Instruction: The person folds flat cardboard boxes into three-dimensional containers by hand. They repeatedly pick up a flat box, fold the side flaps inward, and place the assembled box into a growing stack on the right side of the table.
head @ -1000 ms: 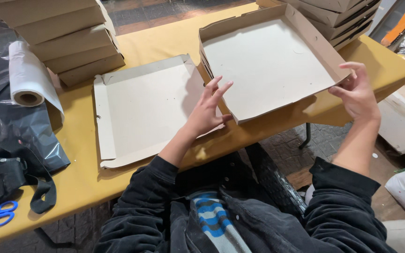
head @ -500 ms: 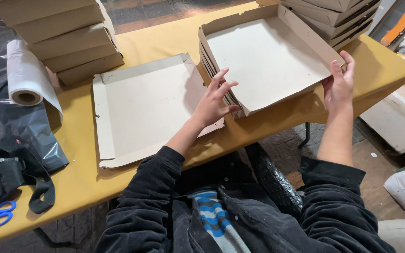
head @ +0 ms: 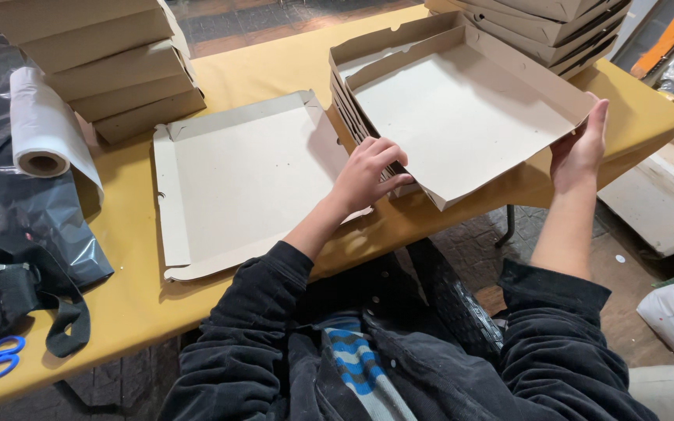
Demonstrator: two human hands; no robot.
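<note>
Both hands are gripping the half-folded box (head: 462, 117) over the table's front edge (head: 196, 312), left hand (head: 368, 173) curled on its near-left corner, right hand (head: 579, 148) clasping the right wall, so uneven pressure is risking a creased, springing front flap.

left hand (head: 368, 173) fingers have curled, seemingly gripping the box (head: 462, 109) edge.

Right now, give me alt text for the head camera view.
A person's left hand and right hand grip opposite sides of a cardboard box tray on a yellow table. A flat box blank lies beside it, with stacked boxes behind.
</note>
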